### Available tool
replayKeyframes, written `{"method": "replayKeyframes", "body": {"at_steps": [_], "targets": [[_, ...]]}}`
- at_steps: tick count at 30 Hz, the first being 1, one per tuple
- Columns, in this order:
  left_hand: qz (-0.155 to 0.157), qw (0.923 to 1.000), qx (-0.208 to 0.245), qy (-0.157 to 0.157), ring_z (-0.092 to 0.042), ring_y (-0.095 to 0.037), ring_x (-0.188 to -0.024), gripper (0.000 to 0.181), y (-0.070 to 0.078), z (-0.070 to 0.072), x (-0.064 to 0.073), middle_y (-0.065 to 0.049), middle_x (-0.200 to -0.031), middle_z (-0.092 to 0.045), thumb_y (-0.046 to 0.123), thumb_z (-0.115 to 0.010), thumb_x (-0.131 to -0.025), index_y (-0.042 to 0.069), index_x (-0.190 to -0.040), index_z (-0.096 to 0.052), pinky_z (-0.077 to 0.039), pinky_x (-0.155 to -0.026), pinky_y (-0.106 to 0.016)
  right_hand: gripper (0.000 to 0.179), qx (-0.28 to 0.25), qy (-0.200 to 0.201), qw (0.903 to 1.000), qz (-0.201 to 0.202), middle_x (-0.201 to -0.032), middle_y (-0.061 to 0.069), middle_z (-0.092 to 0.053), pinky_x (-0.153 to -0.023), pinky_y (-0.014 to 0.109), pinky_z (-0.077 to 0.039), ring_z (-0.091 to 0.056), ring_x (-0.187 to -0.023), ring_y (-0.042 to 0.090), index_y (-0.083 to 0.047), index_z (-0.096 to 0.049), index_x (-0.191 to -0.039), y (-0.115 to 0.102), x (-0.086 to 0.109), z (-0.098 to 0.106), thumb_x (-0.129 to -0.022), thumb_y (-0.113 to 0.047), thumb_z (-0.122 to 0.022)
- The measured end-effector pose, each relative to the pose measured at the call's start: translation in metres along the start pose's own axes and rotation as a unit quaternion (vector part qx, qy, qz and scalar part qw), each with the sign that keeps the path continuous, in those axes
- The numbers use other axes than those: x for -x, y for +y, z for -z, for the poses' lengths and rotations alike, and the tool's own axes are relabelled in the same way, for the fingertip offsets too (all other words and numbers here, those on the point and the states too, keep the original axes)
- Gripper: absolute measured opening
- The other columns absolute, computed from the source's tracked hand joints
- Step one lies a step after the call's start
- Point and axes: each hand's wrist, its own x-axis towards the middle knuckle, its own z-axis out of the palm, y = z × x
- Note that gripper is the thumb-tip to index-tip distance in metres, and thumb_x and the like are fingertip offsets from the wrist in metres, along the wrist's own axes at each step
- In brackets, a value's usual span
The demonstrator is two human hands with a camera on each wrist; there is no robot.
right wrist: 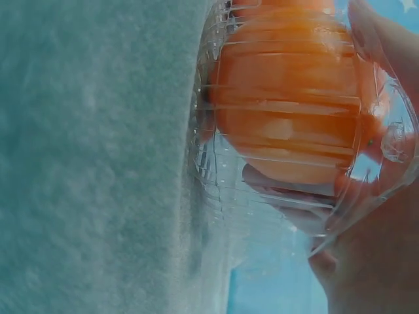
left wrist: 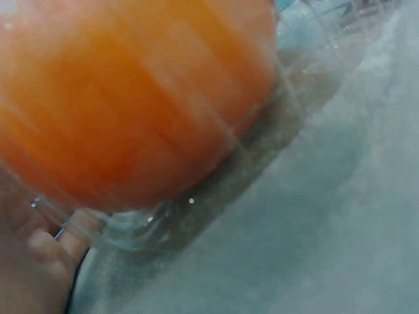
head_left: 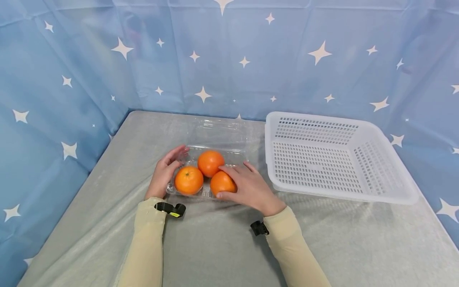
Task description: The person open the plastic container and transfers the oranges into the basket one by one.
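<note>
Sleeves, cream [head_left: 147, 249], one pair, foremost in the head view, with a black wrist camera [head_left: 173, 208] at the left cuff. Left hand [head_left: 163, 173]: at the left side of a clear plastic clamshell box [head_left: 234, 156], fingers lightly bent; whether they pinch its wall cannot be told. Right hand [head_left: 252, 186]: thumb and fingers curved round the right-hand orange [head_left: 223, 184], which sits inside the box. Also in the box: front-left orange [head_left: 189, 180], stem end up, and rear orange [head_left: 210, 162]. Clear lid [head_left: 218, 133]: laid back on the far side. White perforated basket [head_left: 340, 194]: to the right, on the grey cloth [head_left: 215, 251]. Backdrop: blue starred curtain [head_left: 244, 87].

Left wrist view: one orange, large and blurred behind clear plastic; part of the left hand at lower left.

Right wrist view: ribbed box wall, one orange behind it between the right hand's thumb and fingers (another shows at the top edge).

Handling, as judged: oranges firm, moderately weighty, slightly slick, best gripped round the middle; box light, thin, apt to flex or crack (steady it low on the sides).
</note>
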Motion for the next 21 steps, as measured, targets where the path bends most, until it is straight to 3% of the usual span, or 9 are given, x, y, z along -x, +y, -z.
{"method": "replayKeyframes", "body": {"at_steps": [5,11,18,21], "targets": [[0.004,1.0,0.001,0.002,-0.045,-0.012,-0.117,0.047,0.001,0.0,0.0,0.004,-0.128,-0.05,0.001,-0.04,-0.089,0.018,-0.133,-0.043,-0.035,-0.097,-0.038,0.078,0.007,-0.008,0.9999,-0.009,-0.118,-0.001,-0.053,-0.106,0.039,-0.014,-0.044,-0.113,0.011,-0.024,-0.042,-0.131,-0.001,0.0,0.0,-0.071,-0.073,-0.046],[0.012,0.9999,0.012,0.0,-0.043,-0.018,-0.119,0.047,0.016,-0.003,0.006,-0.002,-0.13,-0.048,-0.001,-0.039,-0.088,0.013,-0.133,-0.042,-0.034,-0.098,-0.04,0.076,-0.004,-0.004,0.9998,-0.019,-0.115,-0.002,-0.053,-0.106,0.037,-0.013,-0.046,-0.108,0.011,-0.024,-0.044,-0.128,0.0,-0.001,-0.002,-0.069,-0.072,-0.05],[0.002,1.0,-0.003,0.002,-0.045,-0.013,-0.117,0.047,0.001,-0.001,0.0,0.003,-0.128,-0.05,0.002,-0.04,-0.09,0.019,-0.134,-0.043,-0.036,-0.095,-0.038,0.074,-0.031,0.0,0.9992,-0.026,-0.11,-0.003,-0.051,-0.106,0.037,-0.013,-0.045,-0.104,0.011,-0.024,-0.048,-0.123,0.0,-0.002,-0.004,-0.067,-0.073,-0.051],[0.006,1.0,0.007,0.001,-0.044,-0.017,-0.118,0.047,0.009,-0.002,0.004,0.0,-0.129,-0.049,0.0,-0.04,-0.089,0.017,-0.133,-0.043,-0.035,-0.096,-0.041,0.074,-0.052,-0.004,0.9981,-0.032,-0.109,-0.002,-0.049,-0.106,0.037,-0.012,-0.044,-0.104,0.013,-0.025,-0.047,-0.122,0.0,-0.002,-0.003,-0.067,-0.074,-0.051]]}}
